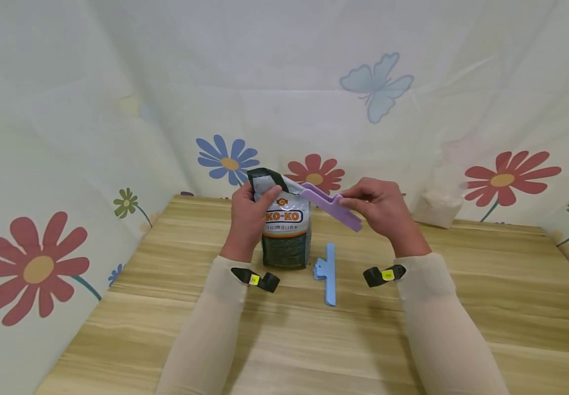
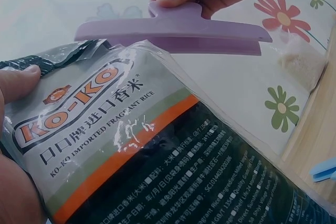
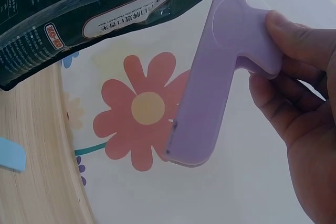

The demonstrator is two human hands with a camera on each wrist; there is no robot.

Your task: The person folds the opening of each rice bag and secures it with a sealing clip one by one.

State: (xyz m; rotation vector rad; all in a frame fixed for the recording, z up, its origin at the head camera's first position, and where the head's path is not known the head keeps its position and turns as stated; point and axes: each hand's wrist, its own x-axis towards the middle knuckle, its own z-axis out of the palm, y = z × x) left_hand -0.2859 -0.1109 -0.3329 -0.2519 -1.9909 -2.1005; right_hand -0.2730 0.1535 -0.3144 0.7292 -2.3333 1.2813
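A glossy silver, green and orange plastic KO-KO rice bag (image 1: pixel 285 249) stands on a wood-grain tabletop (image 1: pixel 126 323). The person's left hand (image 1: pixel 247 214) grips its upper left side, thumb on the front. The right hand (image 1: pixel 382 207) pinches the handle of a long purple plastic clip (image 1: pixel 332 208) at the bag's top right corner. A light-blue plastic clip (image 1: pixel 331 277) lies nearby. The step seems to be clipping the top; whether the clip has bitten is hard to tell. Next calls for aligning it along the edge.
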